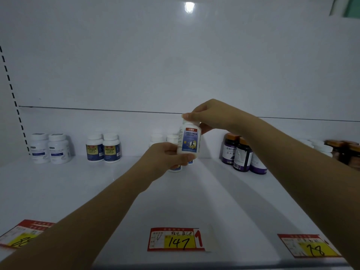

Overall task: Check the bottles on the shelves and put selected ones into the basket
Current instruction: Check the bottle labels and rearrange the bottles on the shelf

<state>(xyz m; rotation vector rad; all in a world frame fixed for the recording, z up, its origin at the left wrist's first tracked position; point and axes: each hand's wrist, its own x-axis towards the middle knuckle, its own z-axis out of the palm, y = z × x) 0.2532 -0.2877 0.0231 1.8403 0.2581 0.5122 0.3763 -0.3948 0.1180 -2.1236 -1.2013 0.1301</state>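
White bottle [190, 140] with a blue label is held upright above the middle of the shelf [78, 191], clear of its surface. Left hand [165, 155] grips the bottle's base, fingers curled round it. Right hand [206, 115] pinches the white cap between thumb and fingers. Along the back edge stand a pair of white bottles [50, 149] towards the left, a yellow-labelled pair [103, 148] beside them, more white bottles partly hidden behind the hands, and dark purple bottles [241, 154] to the right. Price tag marked 147 [175, 239] sits at the front edge, centre.
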